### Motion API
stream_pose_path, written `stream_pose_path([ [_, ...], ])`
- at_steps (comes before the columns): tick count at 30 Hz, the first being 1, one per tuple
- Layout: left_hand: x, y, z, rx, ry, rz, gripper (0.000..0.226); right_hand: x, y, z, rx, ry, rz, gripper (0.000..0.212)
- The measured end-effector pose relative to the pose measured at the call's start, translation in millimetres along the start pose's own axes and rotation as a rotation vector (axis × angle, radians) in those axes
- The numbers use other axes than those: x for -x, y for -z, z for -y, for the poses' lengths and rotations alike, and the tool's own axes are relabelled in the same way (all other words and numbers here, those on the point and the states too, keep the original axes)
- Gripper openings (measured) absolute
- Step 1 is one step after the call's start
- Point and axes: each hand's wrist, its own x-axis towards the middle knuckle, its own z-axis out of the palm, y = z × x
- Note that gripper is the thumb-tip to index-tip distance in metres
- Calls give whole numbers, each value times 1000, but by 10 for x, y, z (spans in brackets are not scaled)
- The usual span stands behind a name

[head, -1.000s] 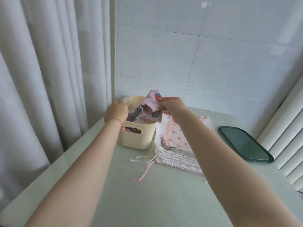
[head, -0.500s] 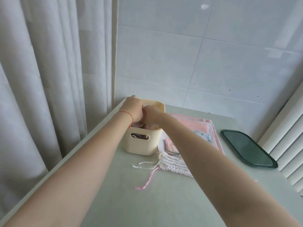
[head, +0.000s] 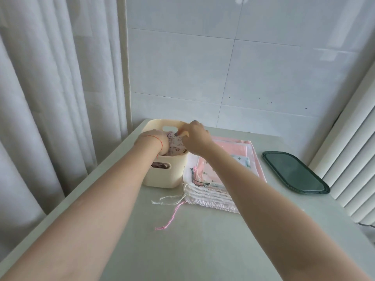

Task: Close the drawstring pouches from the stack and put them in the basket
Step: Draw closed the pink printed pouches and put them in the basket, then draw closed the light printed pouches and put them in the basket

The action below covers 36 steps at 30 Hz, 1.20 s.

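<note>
1. Head view, layout: the basket (head: 162, 175) stands at the far left of the table (head: 203, 240); the stack of pouches (head: 223, 179) lies touching its right side, so each pouch travels only a short way; loose cords (head: 168, 201) trail from the stack's near edge; a dark green tray (head: 294, 173) lies well apart on the right.
2. Head view, hands: the left hand (head: 156, 141) reaches down inside the basket, apparently to press the contents flat; the right hand (head: 195, 138) hovers over the right rim, fingertips on the printed pink pouch (head: 176, 148), apparently to tuck it in; the hands are close together but not joined.
3. Head view, task item: the printed pink pouch sits at the top of the basket, level with the rim; the placing step appears nearly complete; many pouches remain stacked.
4. Head view, limits: both sets of fingers are largely hidden; whether either hand pinches the fabric cannot be told; the pouch's cord and closed mouth are not visible; something dark shows through the handle slot, unidentifiable.
</note>
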Motion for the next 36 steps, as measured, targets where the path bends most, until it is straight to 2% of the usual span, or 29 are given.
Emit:
stream_pose_path([
  [2, 181, 21, -196, -23, -31, -305, 34, 74, 36, -153, -96, -40, -95, 38],
  [3, 300, 25, -357, 45, -105, -455, 29, 131, 66, -247, -118, -65, -124, 37],
  [4, 394, 3, -516, 185, -193, -550, 27, 188, 100, -330, -113, -85, -131, 35],
  [5, 500, 0, -656, 337, -277, -562, 25, 238, 137, -395, -71, -92, -105, 30],
  [6, 583, -14, -812, 445, -354, -491, 24, 315, 192, -473, 13, -92, -41, 24],
  [8, 694, -111, -1055, 494, -446, -272, 21, 484, 296, -630, 169, -112, 164, 21],
  [11, 730, -287, -1176, 421, -412, -128, 26, 738, 406, -830, 238, -128, 459, 29],
  [13, 716, -410, -1194, 314, -375, -26, 27, 901, 471, -949, 255, -101, 570, 33],
  [15, 712, -533, -1202, 196, -347, 115, 33, 1020, 507, -1051, 276, -108, 597, 37],
  [17, 676, -666, -1184, 128, -312, 109, 35, 1054, 475, -1134, 322, -118, 544, 36],
  [20, 613, -798, -1150, 110, -260, -42, 26, 1013, 375, -1232, 350, -132, 394, 23],
  [25, 465, -939, -1112, 355, -229, -213, 22, 929, 268, -1453, 333, -214, 143, 18],
  [27, 405, -964, -1111, 491, -217, -259, 19, 933, 229, -1566, 311, -226, 23, 25],
  [29, 345, -985, -1107, 625, -206, -275, 17, 957, 200, -1644, 239, -238, -69, 31],
  [32, 209, -1023, -1100, 749, -188, -291, 14, 963, 121, -1722, 129, -267, -155, 28],
  [36, 117, -1020, -1071, 873, -141, -298, 10, 925, 106, -1774, 8, -401, -267, 38],
])
